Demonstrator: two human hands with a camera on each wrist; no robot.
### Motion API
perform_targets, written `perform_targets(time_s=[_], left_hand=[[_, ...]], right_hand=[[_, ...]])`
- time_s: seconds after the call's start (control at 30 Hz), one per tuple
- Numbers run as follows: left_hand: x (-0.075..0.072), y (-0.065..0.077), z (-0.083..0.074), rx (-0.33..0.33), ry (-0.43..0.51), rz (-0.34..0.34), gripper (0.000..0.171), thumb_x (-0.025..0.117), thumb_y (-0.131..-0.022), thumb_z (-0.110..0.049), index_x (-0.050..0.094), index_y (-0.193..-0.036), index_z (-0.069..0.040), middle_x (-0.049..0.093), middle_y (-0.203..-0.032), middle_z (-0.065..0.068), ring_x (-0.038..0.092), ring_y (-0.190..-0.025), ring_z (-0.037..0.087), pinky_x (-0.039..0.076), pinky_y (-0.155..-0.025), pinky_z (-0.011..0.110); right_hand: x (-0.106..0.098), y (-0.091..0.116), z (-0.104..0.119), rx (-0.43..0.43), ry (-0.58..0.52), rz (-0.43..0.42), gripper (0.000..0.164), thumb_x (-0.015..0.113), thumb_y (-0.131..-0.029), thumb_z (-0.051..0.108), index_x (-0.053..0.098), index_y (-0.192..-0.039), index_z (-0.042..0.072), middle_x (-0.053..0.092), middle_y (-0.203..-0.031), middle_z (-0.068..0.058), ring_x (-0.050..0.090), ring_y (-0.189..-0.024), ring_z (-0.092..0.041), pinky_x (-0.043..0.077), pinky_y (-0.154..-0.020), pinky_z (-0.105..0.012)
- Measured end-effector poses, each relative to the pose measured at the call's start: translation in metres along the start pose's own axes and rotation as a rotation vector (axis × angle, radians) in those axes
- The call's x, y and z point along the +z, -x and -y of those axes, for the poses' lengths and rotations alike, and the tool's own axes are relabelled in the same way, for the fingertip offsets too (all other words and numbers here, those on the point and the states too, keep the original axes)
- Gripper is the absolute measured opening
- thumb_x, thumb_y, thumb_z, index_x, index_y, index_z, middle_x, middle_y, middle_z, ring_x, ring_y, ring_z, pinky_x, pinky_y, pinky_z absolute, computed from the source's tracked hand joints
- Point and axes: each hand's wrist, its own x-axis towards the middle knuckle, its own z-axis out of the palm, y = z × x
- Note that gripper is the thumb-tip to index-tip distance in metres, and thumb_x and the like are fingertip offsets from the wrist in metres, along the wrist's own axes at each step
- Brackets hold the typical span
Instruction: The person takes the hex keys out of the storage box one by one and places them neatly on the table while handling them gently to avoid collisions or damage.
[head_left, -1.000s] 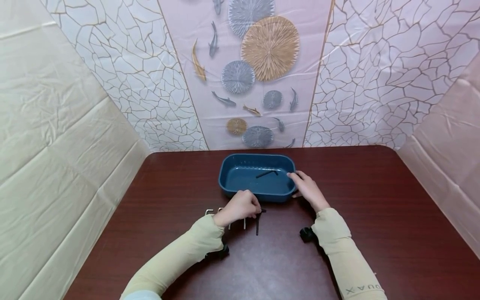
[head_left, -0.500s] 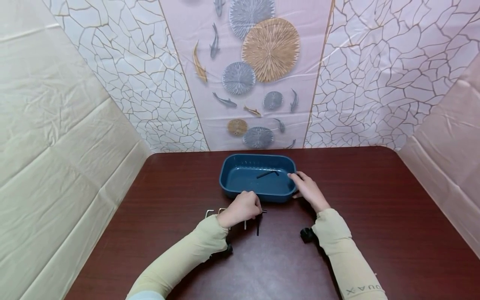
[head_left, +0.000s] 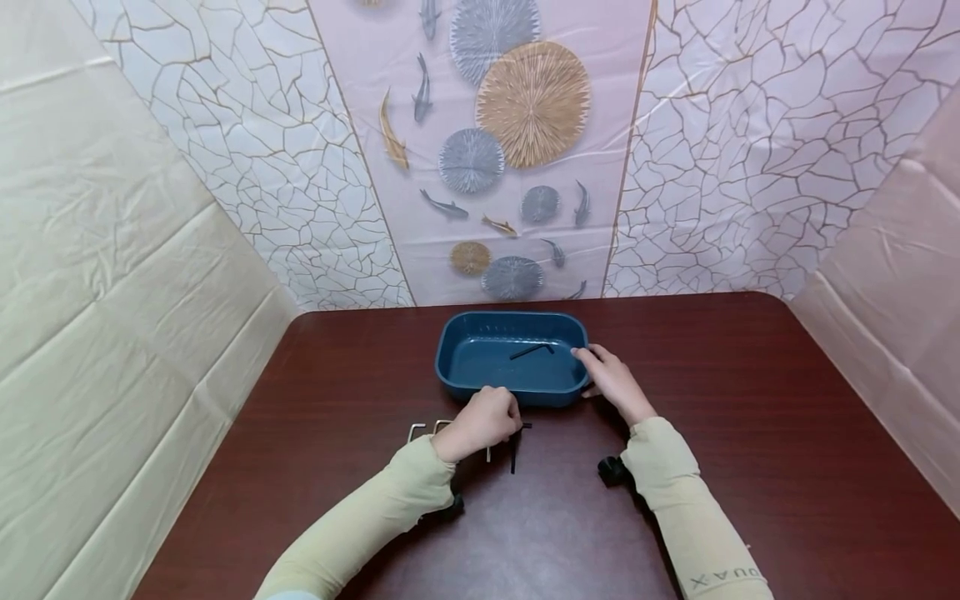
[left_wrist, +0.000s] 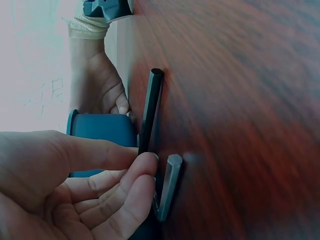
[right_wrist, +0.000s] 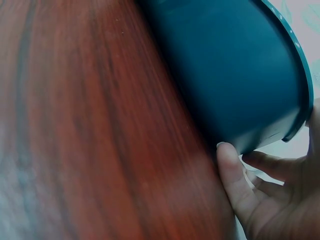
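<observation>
My left hand [head_left: 486,419] is just in front of a blue plastic tray [head_left: 547,398]. Its thumb and fingertips pinch a black hex key [left_wrist: 151,107], whose long arm [head_left: 513,460] points toward me, close over the table. Beside those fingertips, a silver hex key [left_wrist: 170,185] shows in the left wrist view. Inside the tray lies another black hex key [head_left: 528,351]. My right hand [head_left: 617,382] grips the tray's right end, with a finger over the rim and the thumb [right_wrist: 231,165] low against the outer wall.
Several silver hex keys lie in a row left of the pinched one, including an L-shaped key [head_left: 415,429] at the far left; my left hand and wrist partly cover them. The dark red table [head_left: 712,358] meets a patterned cloth backdrop [head_left: 532,208] behind the tray.
My left hand shifted slightly right a half second ago and has stayed close to the black hex key. The right hand and the tray hold their places; the head view tilts slightly.
</observation>
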Motion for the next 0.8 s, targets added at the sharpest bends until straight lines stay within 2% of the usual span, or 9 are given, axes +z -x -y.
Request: perform_targets(time_s=[0.3,0.53,0.8], left_hand=[[0.0024,0.0003,0.0002,0.025,-0.042,-0.016,0.032,0.061,-0.086,0.002,0.069,-0.057,-0.009,0.051,-0.043,-0.009,0.049,-0.038,0.005,0.041,-0.046,0.020],[0.0047,-0.0023,-0.0001,0.064,-0.132,-0.030,0.048,0.062,-0.088,0.002,0.046,-0.047,-0.017,0.031,-0.042,-0.010,0.028,-0.039,0.004,0.028,-0.044,0.019],[0.0056,-0.0047,-0.0007,0.076,-0.162,-0.053,0.046,0.064,-0.087,0.001,0.050,-0.047,-0.017,0.037,-0.042,-0.009,0.033,-0.040,0.006,0.030,-0.044,0.019]], right_hand=[[0.0008,-0.0017,-0.0008,-0.007,0.002,0.001,0.080,0.046,-0.102,0.057,0.027,-0.158,0.004,0.050,-0.138,-0.024,0.063,-0.088,-0.026,0.058,-0.077,-0.036],[0.0004,-0.0021,0.0004,-0.008,-0.005,0.007,0.078,0.046,-0.103,0.055,0.027,-0.158,0.004,0.049,-0.140,-0.024,0.063,-0.088,-0.026,0.058,-0.076,-0.036],[-0.0003,-0.0017,0.0001,-0.013,-0.008,0.006,0.078,0.046,-0.103,0.054,0.027,-0.158,0.003,0.049,-0.138,-0.025,0.063,-0.087,-0.026,0.058,-0.076,-0.036]])
